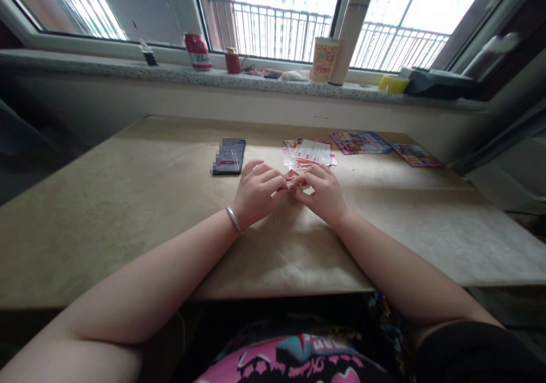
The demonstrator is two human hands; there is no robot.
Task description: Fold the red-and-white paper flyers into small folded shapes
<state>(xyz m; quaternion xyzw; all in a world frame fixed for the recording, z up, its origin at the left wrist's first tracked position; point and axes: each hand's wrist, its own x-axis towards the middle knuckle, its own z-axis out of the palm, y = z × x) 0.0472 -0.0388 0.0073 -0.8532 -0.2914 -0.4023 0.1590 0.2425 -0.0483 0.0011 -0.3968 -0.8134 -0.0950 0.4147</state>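
Both hands at mid-surface, forearms coming in over the near edge. Left hand, metal bracelet at its wrist, has its fingers pinched on a small orange-red piece; right hand meets it from the other side, thumb and bent fingers closed on the same piece, a little gap showing inside the curl. Piece mostly covered by fingertips; its folds too small to tell. It sits between the two hands, just on the near side of a loose spread of printed cards, so room ahead is tight. Cards overlap, corners fanned unevenly. Phone lies flat beyond the left hand, near it, its left part pixelated. Off to the right, toward the far edge, a colourful card stack, with a second card stack just beside it, nearer the slanting right edge. Widest room: surface left of the phone, out to the left edge; a further broad stretch right of the right forearm. Between the forearms, a wedge of surface runs back to the near edge. Windowsill stands above and behind the far edge, carrying a red can and a patterned cup.
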